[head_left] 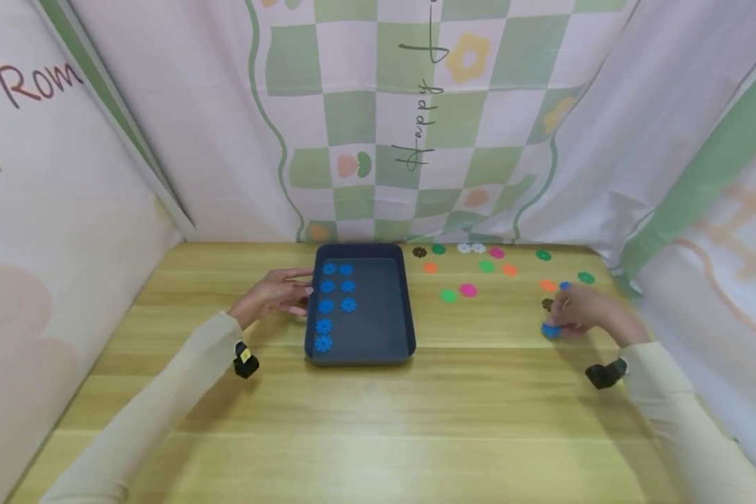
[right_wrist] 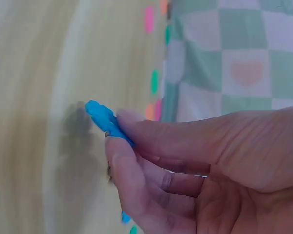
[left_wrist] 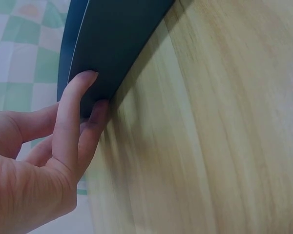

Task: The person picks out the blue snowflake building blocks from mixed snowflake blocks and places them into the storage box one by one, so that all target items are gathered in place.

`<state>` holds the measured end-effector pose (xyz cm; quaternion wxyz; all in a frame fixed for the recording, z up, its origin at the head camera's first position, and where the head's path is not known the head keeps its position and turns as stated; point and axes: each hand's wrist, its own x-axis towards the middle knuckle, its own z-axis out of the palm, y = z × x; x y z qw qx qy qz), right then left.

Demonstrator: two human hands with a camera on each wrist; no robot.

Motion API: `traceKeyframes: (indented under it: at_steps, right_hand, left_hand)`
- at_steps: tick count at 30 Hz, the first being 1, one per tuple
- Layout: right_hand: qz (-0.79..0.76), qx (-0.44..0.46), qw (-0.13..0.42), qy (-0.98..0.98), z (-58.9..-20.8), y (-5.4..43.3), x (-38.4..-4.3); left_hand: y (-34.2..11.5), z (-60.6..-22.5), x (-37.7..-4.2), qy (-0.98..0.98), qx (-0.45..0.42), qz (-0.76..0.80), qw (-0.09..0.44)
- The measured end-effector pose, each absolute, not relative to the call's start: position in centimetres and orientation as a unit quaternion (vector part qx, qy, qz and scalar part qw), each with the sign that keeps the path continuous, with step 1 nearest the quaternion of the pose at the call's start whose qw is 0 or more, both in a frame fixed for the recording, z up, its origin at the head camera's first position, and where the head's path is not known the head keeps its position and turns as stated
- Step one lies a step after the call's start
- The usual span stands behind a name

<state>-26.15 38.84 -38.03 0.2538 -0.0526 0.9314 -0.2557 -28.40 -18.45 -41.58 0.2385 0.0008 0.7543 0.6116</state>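
On the table a dark blue-grey rectangular tray (head_left: 378, 315) holds several blue flower-shaped discs (head_left: 325, 306), laid in two columns along its left side. My left hand (head_left: 277, 292) touches the tray's left outer wall, its fingertips (left_wrist: 90, 75) resting against the side and low edge. Off to the right, my right hand (head_left: 582, 313) pinches a blue flower-shaped disc (right_wrist: 105, 119) between thumb and index finger, just above the tabletop. Partly hidden close by that hand are a brown disc (head_left: 547, 304) and another blue disc (head_left: 565, 285).
Scattered discs lie right of the tray, among them pink (head_left: 469, 290), light green (head_left: 449, 296), orange (head_left: 547, 285), dark green (head_left: 586, 278) and white (head_left: 464, 248). A checkered curtain (head_left: 409, 140) hangs along the table's back edge, with more cloth at both sides.
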Motion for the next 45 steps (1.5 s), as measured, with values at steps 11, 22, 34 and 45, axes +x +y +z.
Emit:
traceKeyframes:
  at_steps: [11,22,34,45]
  right_hand:
    - [-0.403,-0.128,0.258,0.869,-36.6,33.0,-27.3]
    - [-0.458,-0.154,0.257,0.837,-35.5,25.3,-29.1]
    - [-0.487,-0.18,0.287,0.805,-37.2,18.7,-30.2]
    - [-0.461,-0.189,0.312,0.809,-38.0,13.5,-30.5]
  left_hand:
    - [-18.3,-42.0,-28.3,0.748,-0.006,0.618,0.242]
    - [-18.4,-41.6,-28.2,0.745,-0.003,0.624,0.237]
    - [-18.3,-41.5,-28.2,0.746,-0.019,0.622,0.238]
    - [-18.4,-41.5,-28.4,0.75,-0.012,0.618,0.236]
